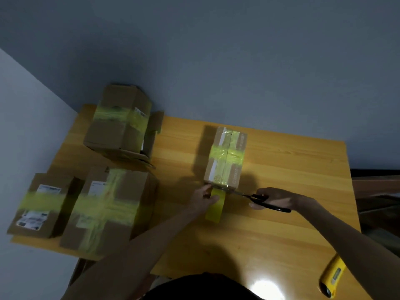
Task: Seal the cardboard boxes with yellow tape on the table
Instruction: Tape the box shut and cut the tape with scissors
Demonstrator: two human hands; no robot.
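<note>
Scissors (259,197) at the tape (215,205), box (226,158) mid-table.
Nearest me, a yellow tool (331,278) lies at the table's (281,234) right edge. My left hand (204,199) pinches the tape, which runs from the box's near end toward me. My right hand (275,199) grips the scissors, blades at the tape just beside the box. Three taped boxes (106,211) stand left, one farthest back.

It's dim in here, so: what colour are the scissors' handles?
Black; the scissors in the right hand show best in the head view.
</note>
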